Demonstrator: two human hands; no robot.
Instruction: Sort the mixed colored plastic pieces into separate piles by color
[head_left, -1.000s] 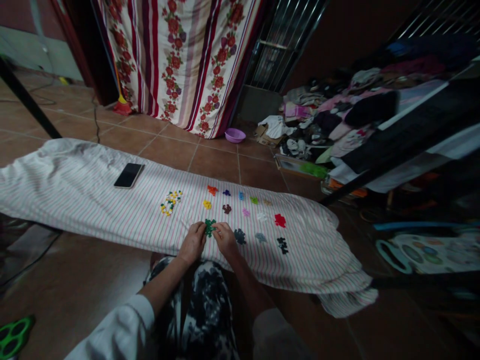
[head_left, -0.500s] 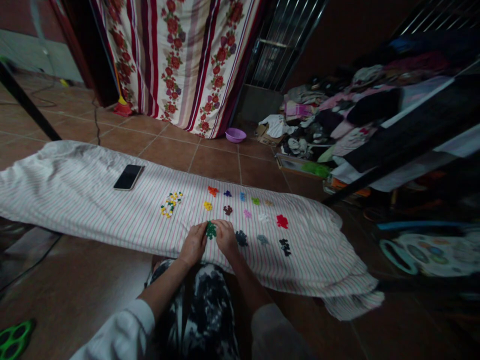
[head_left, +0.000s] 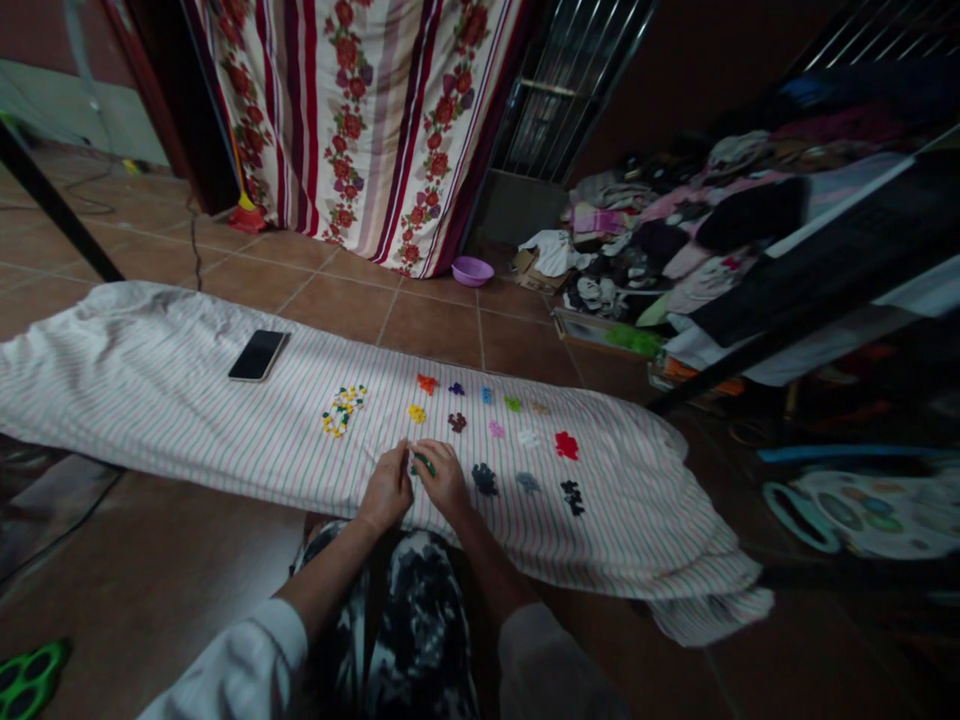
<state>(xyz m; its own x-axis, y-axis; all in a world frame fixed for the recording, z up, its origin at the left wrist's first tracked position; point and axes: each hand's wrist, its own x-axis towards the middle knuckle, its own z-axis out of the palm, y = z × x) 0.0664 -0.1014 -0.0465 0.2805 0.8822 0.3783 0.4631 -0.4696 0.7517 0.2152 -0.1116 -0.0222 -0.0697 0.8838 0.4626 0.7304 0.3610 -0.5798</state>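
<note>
Green plastic pieces sit bunched between the two hands at the near edge of the striped cloth, mostly covered by fingers. The left hand and right hand meet fingertip to fingertip over them, fingers drawn together and pinching the cluster from both sides.

From the hands, a dark blue pile lies just beside at three o'clock, then a grey pile and a black pile farther along. A red pile is at two o'clock. A mixed yellow scatter lies at ten o'clock, and a black phone well apart beyond it. Counted, about a dozen small sorted piles dot the cloth, one phone, one scatter. Nothing stands between the hands and the piles.

Brown floor tiles carry the cloth. At twelve o'clock hangs a flowered striped curtain, with one purple bowl by its hem. A heap of clothes fills two o'clock.
</note>
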